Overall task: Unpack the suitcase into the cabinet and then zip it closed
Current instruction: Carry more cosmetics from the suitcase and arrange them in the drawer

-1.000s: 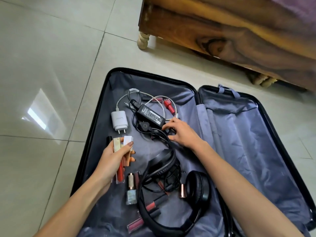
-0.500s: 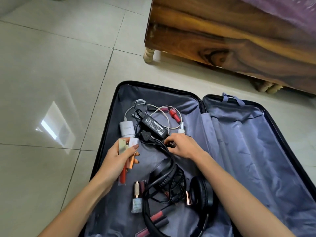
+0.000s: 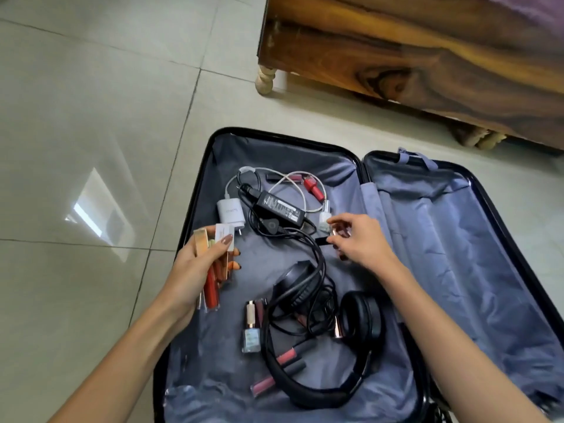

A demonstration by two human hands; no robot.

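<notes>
Home bedroom, likely: glossy pale grey floor tiles spread left of the left hand's grip on slim red and gold cosmetic tubes, and well beyond that grip stands a polished dark-grained wooden bed frame on turned pale wooden legs, purple bedding atop.

Black hard-shell suitcase with grey fabric lining lies open on pale tiled floor. Left hand grips a bundle of red and gold lip-gloss tubes over the left half. Right hand pinches a small pinkish black-capped tube, blurred, just beside the black rectangular power adapter. Black over-ear headphones lie nearer the person.
</notes>
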